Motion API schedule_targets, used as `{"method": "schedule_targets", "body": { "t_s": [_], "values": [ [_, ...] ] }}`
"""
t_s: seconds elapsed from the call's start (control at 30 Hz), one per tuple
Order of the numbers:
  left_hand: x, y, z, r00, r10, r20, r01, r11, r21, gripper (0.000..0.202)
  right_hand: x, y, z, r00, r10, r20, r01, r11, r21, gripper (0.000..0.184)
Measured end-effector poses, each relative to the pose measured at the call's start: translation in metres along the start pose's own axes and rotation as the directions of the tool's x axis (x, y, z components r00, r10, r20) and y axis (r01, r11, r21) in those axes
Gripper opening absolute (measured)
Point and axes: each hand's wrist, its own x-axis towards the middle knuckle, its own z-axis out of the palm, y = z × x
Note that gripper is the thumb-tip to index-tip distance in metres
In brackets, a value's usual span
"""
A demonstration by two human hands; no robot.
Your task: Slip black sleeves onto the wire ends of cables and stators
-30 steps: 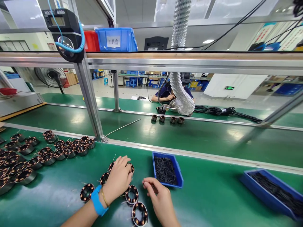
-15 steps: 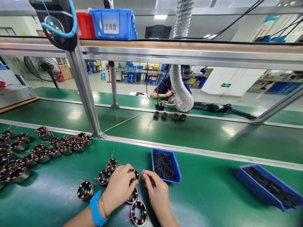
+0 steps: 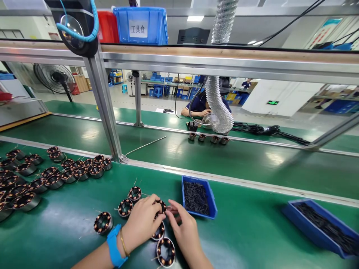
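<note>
My left hand (image 3: 144, 219), with a blue band and a thin bracelet at the wrist, is closed around a copper-wound stator (image 3: 160, 205) on the green bench. The fingers of my right hand (image 3: 184, 228) are pinched together at the right edge of that stator; what is between them is too small to make out. Close below stand a second stator (image 3: 159, 231), partly hidden by my left hand, and a third stator (image 3: 165, 252). Left of my hand are a stator with upright wire ends (image 3: 135, 193), another stator (image 3: 125, 207) and a separate stator (image 3: 103, 223).
A blue bin (image 3: 214, 213) of short black tubes stands just beyond my right hand; a second blue bin (image 3: 311, 233) is at far right. Many stators (image 3: 54, 181) crowd the left. A metal post (image 3: 102, 93) rises behind. Across the bench sits a person (image 3: 198, 106).
My right hand has moved slightly left, its fingertips now at the stator's edge. My left hand keeps its hold. The view has shifted a little.
</note>
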Motion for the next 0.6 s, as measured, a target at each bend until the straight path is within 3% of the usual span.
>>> {"method": "schedule_targets", "body": {
  "t_s": [0.13,0.3,0.37,0.43,0.5,0.6],
  "values": [
    [-0.005,-0.002,-0.003,0.998,0.024,0.051,-0.021,0.998,-0.061,0.012,-0.011,0.002,-0.006,0.996,-0.089,0.013,0.088,0.996,0.002,0.026],
    [-0.003,-0.005,-0.003,0.999,0.003,0.054,0.002,0.996,-0.092,0.017,-0.03,0.004,-0.002,0.982,-0.153,0.107,0.149,0.988,0.044,0.062],
    [-0.002,-0.007,-0.004,0.999,-0.025,0.045,0.029,0.994,-0.103,0.013,-0.032,0.003,-0.001,0.97,-0.18,0.163,0.179,0.984,0.025,0.068],
    [-0.002,-0.009,-0.004,0.998,-0.048,0.039,0.053,0.991,-0.121,0.009,-0.028,0.001,-0.006,0.962,-0.222,0.161,0.233,0.971,-0.052,0.066],
    [-0.004,-0.008,-0.002,0.998,-0.052,0.043,0.058,0.987,-0.153,0.008,-0.017,0.002,-0.018,0.962,-0.261,0.084,0.272,0.947,-0.173,0.056],
    [-0.008,-0.003,0.004,0.998,0.004,0.066,0.012,0.972,-0.235,0.013,0.013,0.009,-0.045,0.965,-0.261,-0.013,0.231,0.876,-0.423,0.036]
  ]
}}
